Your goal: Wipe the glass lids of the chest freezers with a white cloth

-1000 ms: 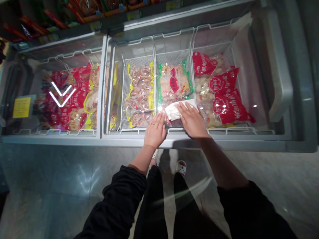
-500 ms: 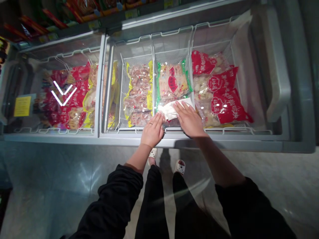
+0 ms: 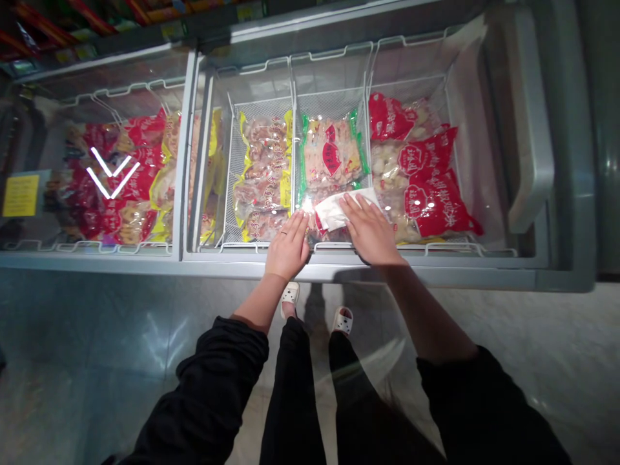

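Note:
My right hand point(image 3: 371, 229) lies flat with fingers stretched over a white cloth point(image 3: 334, 210), perhaps a paper towel, pressing it on the clear freezer lid. The thumb is hard to make out. To its left, my left hand point(image 3: 289, 244) rests palm down near the lid's front edge, fingers extended and nothing in it. Under the lid, a green-edged bag of pale food point(image 3: 320, 158) sits behind the cloth. Yellow-edged bags point(image 3: 264, 174) lie to the left of it and red-topped bags point(image 3: 431, 174) to the right.
White wire baskets point(image 3: 294, 97) divide the chest freezer. A grey handle point(image 3: 530, 129) rises at its right end. More packed bags point(image 3: 130, 165) and a yellow label point(image 3: 20, 196) show at the left. Packaged goods stand on a shelf behind. My feet are on the tiled floor point(image 3: 135, 342).
My right hand and the white cloth have shifted slightly right over the lid, opening a gap between the cloth and my left hand. The whole view has shifted a little.

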